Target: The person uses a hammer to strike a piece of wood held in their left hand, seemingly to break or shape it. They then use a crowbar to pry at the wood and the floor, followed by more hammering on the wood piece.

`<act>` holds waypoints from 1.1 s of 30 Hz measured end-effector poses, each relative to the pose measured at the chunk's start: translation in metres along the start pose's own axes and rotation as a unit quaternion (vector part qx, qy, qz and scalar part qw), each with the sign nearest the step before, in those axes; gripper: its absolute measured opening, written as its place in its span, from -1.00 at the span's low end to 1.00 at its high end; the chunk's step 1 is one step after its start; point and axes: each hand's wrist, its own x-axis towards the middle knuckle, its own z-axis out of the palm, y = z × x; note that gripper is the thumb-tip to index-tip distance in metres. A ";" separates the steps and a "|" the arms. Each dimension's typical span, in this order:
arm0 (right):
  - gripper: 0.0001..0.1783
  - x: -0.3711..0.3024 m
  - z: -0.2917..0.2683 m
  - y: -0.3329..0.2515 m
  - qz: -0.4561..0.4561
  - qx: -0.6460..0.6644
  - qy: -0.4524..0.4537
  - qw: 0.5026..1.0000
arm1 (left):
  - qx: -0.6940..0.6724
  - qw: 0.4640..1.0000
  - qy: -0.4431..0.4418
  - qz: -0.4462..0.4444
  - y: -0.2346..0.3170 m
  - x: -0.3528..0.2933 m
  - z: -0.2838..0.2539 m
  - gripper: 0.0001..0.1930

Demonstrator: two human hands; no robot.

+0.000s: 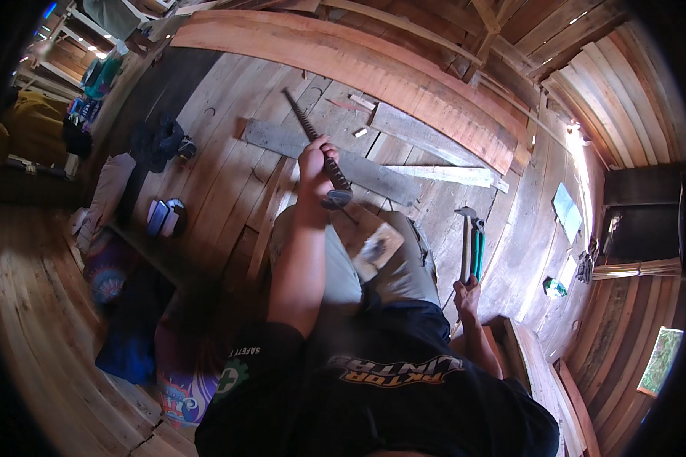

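Note:
My left hand (pixel 316 158) is closed around a long dark rod (pixel 338 177) with a ridged, wrapped-looking surface. The rod points up and left over the floor, and a round dark disc sits at its near end; its exact kind is unclear. Lower right, my right hand (pixel 467 293) is closed on the lower end of a hammer (pixel 467 247) with a dark curved head and a pale shaft. A green length runs alongside that shaft; whether it is a separate tool I cannot tell. Between my legs is a light wooden block (pixel 381 247) with a dark patch.
A grey board (pixel 274 139) lies across the plank floor ahead. Beyond it are a pale strip (pixel 442 175) and a long reddish plank (pixel 351 57). Planks (pixel 537 365) stand by my right side; at left are cloths and a dark bag (pixel 156 145).

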 end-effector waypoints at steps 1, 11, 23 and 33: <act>-0.68 0.002 0.001 -0.007 0.013 0.021 -0.022 0.999 | -0.004 0.999 0.016 0.032 0.001 0.001 -0.001 -0.90; -0.84 -0.015 -0.031 -0.177 0.034 0.158 -0.105 0.981 | 0.075 0.902 0.231 0.357 0.008 0.010 0.019 -0.68; -0.77 -0.035 -0.077 -0.293 -0.129 0.033 -0.119 0.984 | 0.058 0.896 0.286 0.335 -0.006 0.048 0.015 -0.74; -0.52 0.028 -0.019 -0.343 -0.208 -0.016 0.044 0.977 | 0.099 0.900 0.267 0.329 -0.055 0.099 -0.003 -0.67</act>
